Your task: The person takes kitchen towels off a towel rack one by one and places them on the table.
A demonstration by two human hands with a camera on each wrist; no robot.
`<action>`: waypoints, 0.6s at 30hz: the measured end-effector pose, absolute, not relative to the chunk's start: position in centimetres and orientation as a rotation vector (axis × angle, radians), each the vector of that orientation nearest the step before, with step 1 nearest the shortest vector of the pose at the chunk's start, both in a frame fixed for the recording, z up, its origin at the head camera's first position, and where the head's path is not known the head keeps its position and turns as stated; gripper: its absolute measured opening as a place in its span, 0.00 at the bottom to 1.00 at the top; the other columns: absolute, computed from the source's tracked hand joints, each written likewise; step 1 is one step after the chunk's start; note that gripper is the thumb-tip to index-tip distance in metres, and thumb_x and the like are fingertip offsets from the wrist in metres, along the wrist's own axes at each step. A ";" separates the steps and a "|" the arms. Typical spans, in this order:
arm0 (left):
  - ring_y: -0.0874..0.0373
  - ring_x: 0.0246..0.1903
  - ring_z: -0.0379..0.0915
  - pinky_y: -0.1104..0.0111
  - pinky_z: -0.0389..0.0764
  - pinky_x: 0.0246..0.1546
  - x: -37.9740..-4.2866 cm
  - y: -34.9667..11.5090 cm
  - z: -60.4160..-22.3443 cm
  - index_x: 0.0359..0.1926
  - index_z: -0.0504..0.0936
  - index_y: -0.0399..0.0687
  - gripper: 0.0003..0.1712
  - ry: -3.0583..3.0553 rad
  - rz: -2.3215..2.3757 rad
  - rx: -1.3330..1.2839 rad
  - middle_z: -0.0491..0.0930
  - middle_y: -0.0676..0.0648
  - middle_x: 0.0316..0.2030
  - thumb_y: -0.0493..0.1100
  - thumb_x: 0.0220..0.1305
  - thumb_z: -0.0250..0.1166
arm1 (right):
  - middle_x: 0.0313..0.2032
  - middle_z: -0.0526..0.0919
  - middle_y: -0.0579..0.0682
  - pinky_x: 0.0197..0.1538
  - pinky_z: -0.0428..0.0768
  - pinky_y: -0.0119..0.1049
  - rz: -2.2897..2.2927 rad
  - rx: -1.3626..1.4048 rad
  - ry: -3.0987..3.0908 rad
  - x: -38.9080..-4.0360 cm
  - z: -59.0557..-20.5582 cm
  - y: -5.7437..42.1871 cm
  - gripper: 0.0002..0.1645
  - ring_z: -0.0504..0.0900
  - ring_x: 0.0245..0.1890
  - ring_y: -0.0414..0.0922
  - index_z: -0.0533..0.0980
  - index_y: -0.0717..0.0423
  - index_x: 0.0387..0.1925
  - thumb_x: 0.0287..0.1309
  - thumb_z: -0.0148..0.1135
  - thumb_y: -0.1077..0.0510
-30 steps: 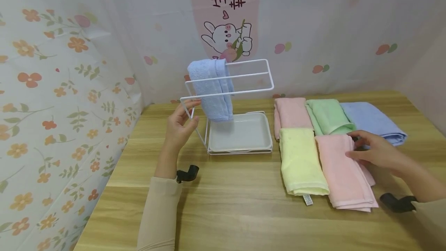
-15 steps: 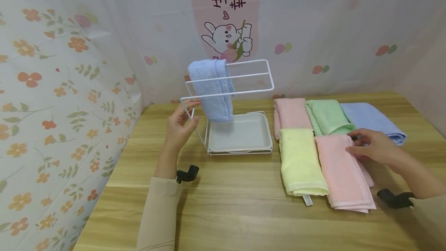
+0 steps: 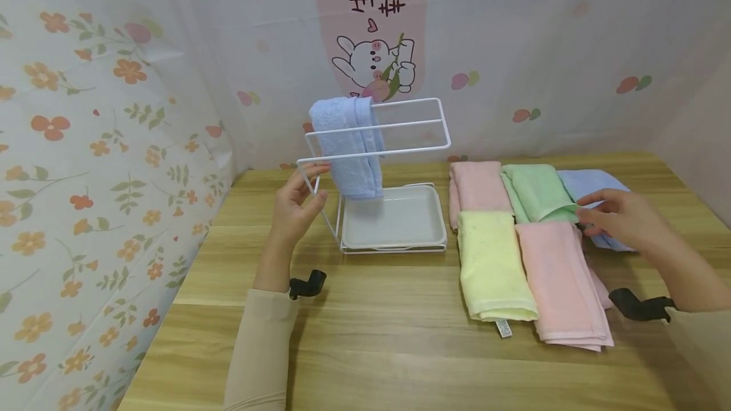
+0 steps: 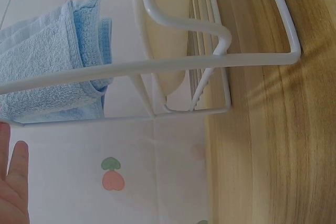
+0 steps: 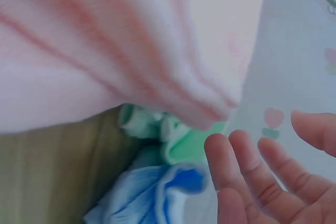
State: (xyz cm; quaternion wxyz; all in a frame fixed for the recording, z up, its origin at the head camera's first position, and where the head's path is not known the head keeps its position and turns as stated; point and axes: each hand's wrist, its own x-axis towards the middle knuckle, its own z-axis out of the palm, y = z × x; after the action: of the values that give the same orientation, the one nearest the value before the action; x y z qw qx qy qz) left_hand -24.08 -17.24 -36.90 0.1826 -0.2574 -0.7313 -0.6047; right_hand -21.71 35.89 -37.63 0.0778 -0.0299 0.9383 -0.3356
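Observation:
In the head view a white wire rack (image 3: 411, 155) stands on the table, with a folded light-blue towel (image 3: 345, 144) draped over its top bars. My left hand (image 3: 296, 205) holds the rack's left side, its thumb and fingers around the slanted wire. Further right, my right hand (image 3: 625, 221) hovers by the edge of the folded green towel (image 3: 533, 190), above the pink towel (image 3: 562, 284) and partly in front of a blue towel (image 3: 594, 182). In the right wrist view its fingers (image 5: 252, 166) are spread loosely and hold nothing.
A white tray (image 3: 394, 217) sits in the rack's base. A yellow towel (image 3: 495, 265) with a label lies left of the near pink one; another pink towel (image 3: 480, 186) lies behind it. A printed curtain (image 3: 274, 49) hangs behind the wooden table (image 3: 388, 347).
My right hand has moved up and away from the near pink towel, toward the green and blue ones. The left hand has stayed at the rack.

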 end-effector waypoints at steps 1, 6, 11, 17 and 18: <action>0.60 0.64 0.69 0.54 0.67 0.71 -24.1 -17.2 -36.9 0.57 0.74 0.25 0.22 -2.064 -1.706 -0.730 0.72 0.30 0.61 0.27 0.62 0.59 | 0.35 0.87 0.50 0.32 0.74 0.25 -1.010 -0.089 2.812 -21.8 -37.5 35.8 0.30 0.86 0.27 0.35 0.69 0.70 0.60 0.72 0.54 0.48; 0.61 0.64 0.69 0.53 0.65 0.72 -24.1 -17.2 -36.9 0.58 0.74 0.25 0.22 -2.059 -1.716 -0.731 0.72 0.31 0.61 0.27 0.62 0.59 | 0.33 0.87 0.43 0.34 0.73 0.24 -1.038 -0.120 2.831 -22.2 -36.6 35.0 0.29 0.84 0.30 0.32 0.70 0.65 0.60 0.71 0.55 0.46; 0.61 0.64 0.69 0.58 0.67 0.71 -24.1 -17.1 -36.8 0.58 0.74 0.25 0.22 -2.061 -1.715 -0.715 0.72 0.31 0.61 0.25 0.61 0.58 | 0.32 0.86 0.36 0.37 0.71 0.20 -1.120 -0.166 2.845 -22.5 -35.2 33.2 0.28 0.81 0.33 0.26 0.71 0.62 0.61 0.71 0.55 0.45; 0.47 0.67 0.67 0.63 0.68 0.71 -24.0 -17.1 -36.8 0.58 0.74 0.25 0.22 -2.059 -1.725 -0.712 0.72 0.31 0.61 0.24 0.60 0.58 | 0.32 0.83 0.29 0.39 0.73 0.20 -1.203 -0.186 2.853 -22.8 -33.3 30.5 0.28 0.80 0.35 0.25 0.73 0.58 0.60 0.69 0.57 0.43; 0.46 0.67 0.66 0.62 0.68 0.71 -24.0 -17.1 -36.8 0.57 0.74 0.25 0.22 -2.057 -1.727 -0.715 0.72 0.31 0.62 0.24 0.60 0.58 | 0.32 0.82 0.28 0.39 0.73 0.23 -1.199 -0.191 2.863 -22.9 -32.9 30.1 0.28 0.80 0.36 0.24 0.73 0.56 0.60 0.69 0.57 0.42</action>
State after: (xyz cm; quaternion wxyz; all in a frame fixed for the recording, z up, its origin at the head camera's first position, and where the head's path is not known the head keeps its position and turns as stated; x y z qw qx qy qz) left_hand -24.01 -17.09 -36.85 0.1801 -0.2532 -0.7279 -0.6112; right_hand -22.93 30.13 -32.91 0.0157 -0.0616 0.9206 -0.3854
